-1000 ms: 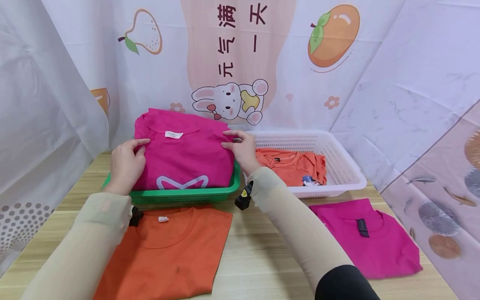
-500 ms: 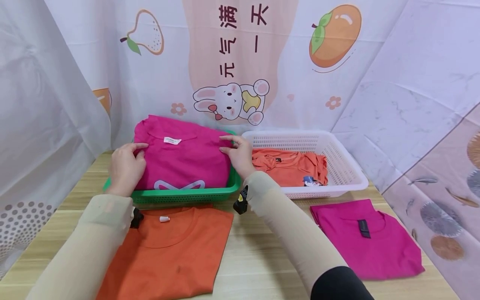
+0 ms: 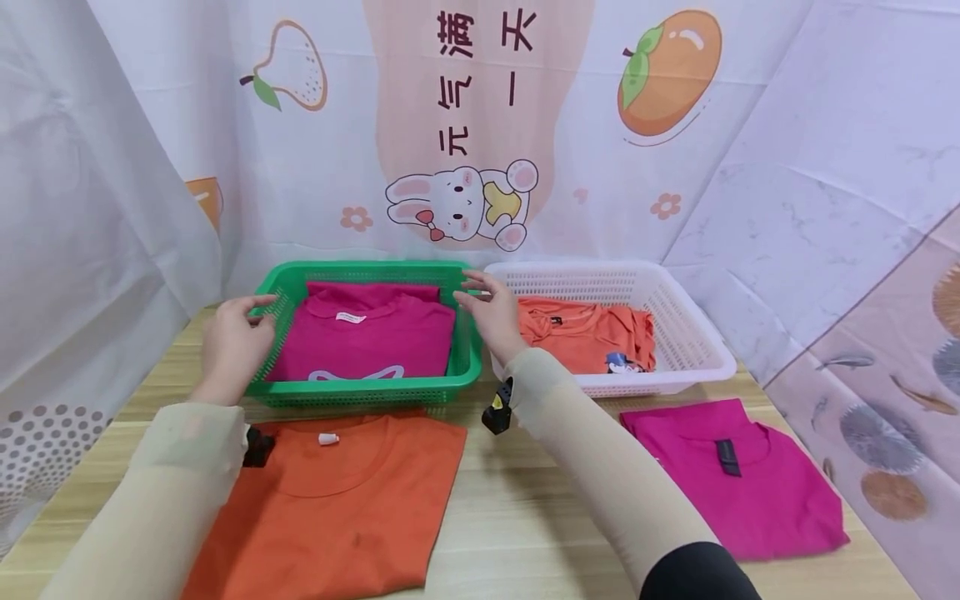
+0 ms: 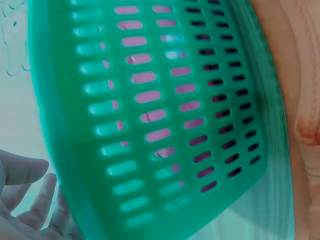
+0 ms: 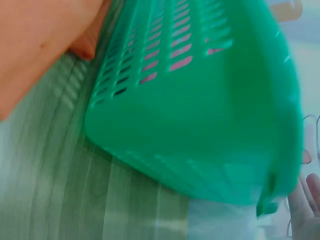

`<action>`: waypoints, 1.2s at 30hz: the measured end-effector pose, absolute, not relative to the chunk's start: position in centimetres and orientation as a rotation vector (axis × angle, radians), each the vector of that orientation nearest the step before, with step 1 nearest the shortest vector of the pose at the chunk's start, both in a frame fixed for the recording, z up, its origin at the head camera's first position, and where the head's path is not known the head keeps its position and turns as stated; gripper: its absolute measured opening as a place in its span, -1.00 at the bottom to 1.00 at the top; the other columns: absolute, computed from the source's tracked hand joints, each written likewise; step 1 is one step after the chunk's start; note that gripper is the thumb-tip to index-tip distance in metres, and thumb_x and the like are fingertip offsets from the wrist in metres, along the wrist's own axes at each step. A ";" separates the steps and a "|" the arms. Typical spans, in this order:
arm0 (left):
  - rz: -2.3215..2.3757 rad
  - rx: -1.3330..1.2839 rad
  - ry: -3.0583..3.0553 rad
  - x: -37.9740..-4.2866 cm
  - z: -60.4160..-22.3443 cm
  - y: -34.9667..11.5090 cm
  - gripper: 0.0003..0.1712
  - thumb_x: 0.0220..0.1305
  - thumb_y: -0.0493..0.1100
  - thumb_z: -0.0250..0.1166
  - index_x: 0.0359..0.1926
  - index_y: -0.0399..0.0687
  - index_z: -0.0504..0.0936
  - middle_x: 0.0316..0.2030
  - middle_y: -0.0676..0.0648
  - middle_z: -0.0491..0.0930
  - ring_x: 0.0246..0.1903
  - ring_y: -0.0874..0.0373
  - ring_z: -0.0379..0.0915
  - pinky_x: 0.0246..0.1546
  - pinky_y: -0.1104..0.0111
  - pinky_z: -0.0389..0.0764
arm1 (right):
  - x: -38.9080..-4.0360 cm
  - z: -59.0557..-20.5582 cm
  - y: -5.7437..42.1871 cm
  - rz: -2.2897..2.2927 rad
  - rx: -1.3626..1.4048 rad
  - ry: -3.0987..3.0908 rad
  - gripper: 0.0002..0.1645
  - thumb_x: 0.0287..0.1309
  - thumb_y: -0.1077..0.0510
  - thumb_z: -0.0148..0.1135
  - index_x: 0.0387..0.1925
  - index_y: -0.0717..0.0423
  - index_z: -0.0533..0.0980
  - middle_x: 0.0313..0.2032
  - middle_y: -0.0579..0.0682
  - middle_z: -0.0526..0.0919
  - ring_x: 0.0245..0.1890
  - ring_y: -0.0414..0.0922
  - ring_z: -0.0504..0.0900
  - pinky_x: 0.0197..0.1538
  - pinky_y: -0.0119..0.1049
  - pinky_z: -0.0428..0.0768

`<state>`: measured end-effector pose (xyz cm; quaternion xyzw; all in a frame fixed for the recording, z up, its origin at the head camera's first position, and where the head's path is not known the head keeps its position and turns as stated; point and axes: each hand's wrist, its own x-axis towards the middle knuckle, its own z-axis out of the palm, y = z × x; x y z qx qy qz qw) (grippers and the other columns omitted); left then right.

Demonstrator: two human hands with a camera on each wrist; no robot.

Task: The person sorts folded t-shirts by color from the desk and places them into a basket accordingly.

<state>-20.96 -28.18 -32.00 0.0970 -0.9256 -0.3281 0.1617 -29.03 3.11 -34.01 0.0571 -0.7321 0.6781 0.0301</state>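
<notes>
A folded magenta T-shirt (image 3: 375, 337), with a white neck label and part of a pale outline print, lies inside the green basket (image 3: 360, 388). My left hand (image 3: 236, 350) hovers at the basket's left rim, fingers loosely bent and holding nothing. Over the right rim, where the two baskets meet, my right hand (image 3: 491, 317) is apart from the shirt, its fingers spread. In the left wrist view, the slotted green wall (image 4: 150, 105) fills the middle, with my fingers beyond its rim. Blurred in the right wrist view is the basket's outer corner (image 5: 200, 120).
A white basket (image 3: 693, 333) beside the green one holds a folded orange T-shirt (image 3: 581, 333). Another orange T-shirt (image 3: 352, 517) lies flat in front, partly under my left forearm. A second magenta T-shirt (image 3: 750, 492) lies at the right on the wooden table (image 3: 517, 525). Printed curtains stand behind.
The magenta T-shirt, pinched by both hands above the green basket earlier, has gone down into it. Both hands have let go and moved apart, outward to the rims.
</notes>
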 end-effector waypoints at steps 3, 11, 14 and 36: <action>-0.980 0.224 -2.623 -20.3 -31.7 -27.9 -0.54 0.45 -0.17 0.00 0.26 -0.24 0.53 0.23 -0.42 0.40 0.08 -0.29 0.49 -0.35 0.32 0.44 | -28.3 -33.5 3.3 2.214 0.205 -2.151 -0.43 0.28 0.23 0.28 0.30 0.11 0.42 0.08 0.23 0.61 0.04 0.14 0.67 0.16 -0.06 0.63; -0.989 0.120 -2.549 -17.7 -30.7 -27.0 -0.59 0.42 -0.13 0.11 0.19 -0.20 0.60 0.18 -0.33 0.49 -0.18 0.35 0.50 -0.55 0.56 0.37 | -25.5 -32.1 4.1 2.316 0.213 -2.088 -0.34 0.31 0.16 0.26 0.39 0.04 0.28 0.02 0.19 0.63 -0.26 -0.20 0.71 0.10 -0.05 0.66; -0.994 0.088 -2.532 -16.4 -30.5 -26.8 -0.60 0.41 -0.13 0.16 0.17 -0.20 0.61 0.15 -0.31 0.52 -0.30 0.70 0.25 -0.56 0.61 0.37 | -24.3 -31.8 4.4 2.343 0.237 -2.071 -0.36 0.33 0.18 0.24 0.38 0.05 0.29 0.04 0.22 0.62 -0.27 -0.23 0.71 0.09 -0.08 0.66; -1.050 0.007 -2.449 -9.9 -33.0 -25.4 -0.64 0.33 -0.21 0.30 0.13 -0.16 0.64 -0.14 0.65 0.37 -0.25 0.80 0.34 -0.34 0.85 0.42 | -18.4 -32.9 6.6 2.520 0.282 -2.024 -0.40 0.35 0.21 0.18 0.37 0.09 0.29 0.15 0.30 0.56 -0.10 -0.05 0.74 0.10 -0.12 0.66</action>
